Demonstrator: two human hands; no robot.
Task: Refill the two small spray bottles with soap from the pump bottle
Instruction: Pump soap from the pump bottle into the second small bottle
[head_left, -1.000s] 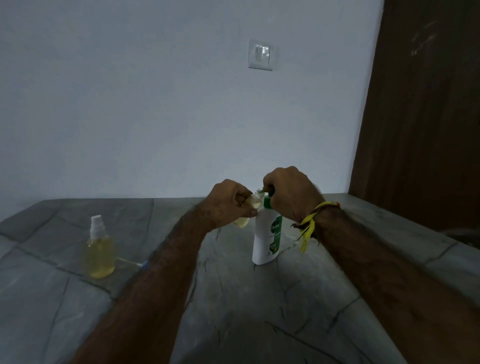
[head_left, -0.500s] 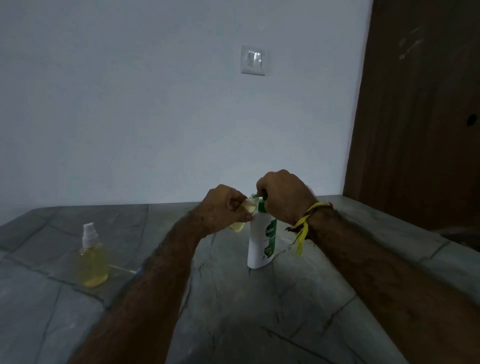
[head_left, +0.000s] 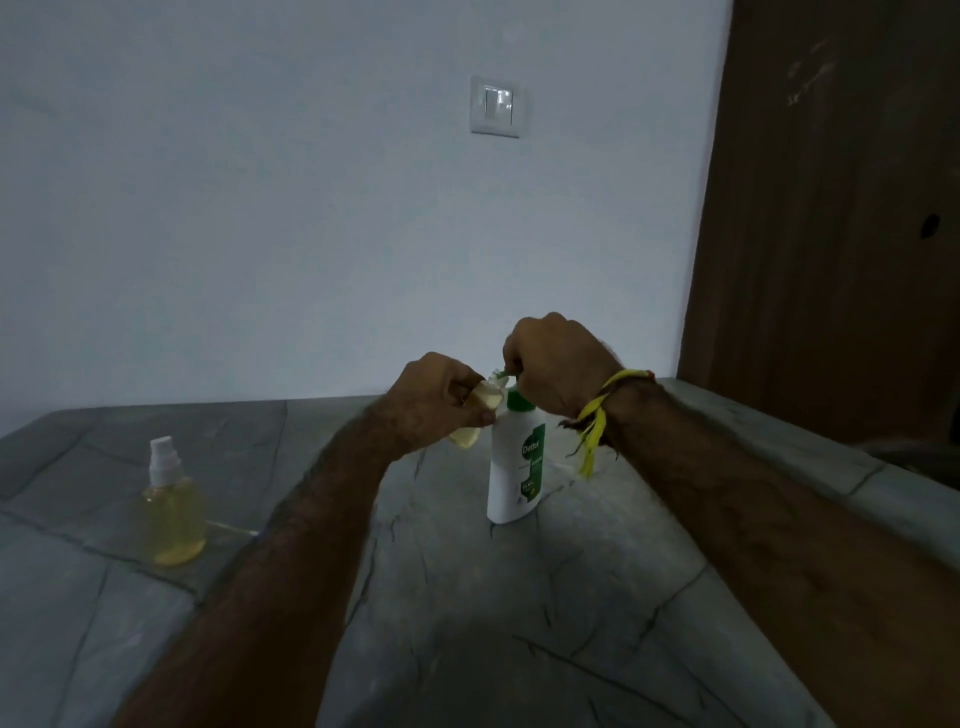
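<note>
A white pump bottle with a green label stands upright on the grey stone table. My right hand is curled over its pump head. My left hand grips a small clear bottle holding yellow liquid, tilted with its mouth against the pump's spout. A second small spray bottle with a white sprayer and yellow liquid stands at the left, apart from both hands. A thin sprayer tube lies on the table beside it, partly hidden by my left forearm.
A white wall with a light switch rises behind the table. A dark wooden door stands at the right. The table's far right edge runs beside the door.
Both hands stay at the pump bottle; my right hand has risen a little on the pump head. The view has shifted slightly.
</note>
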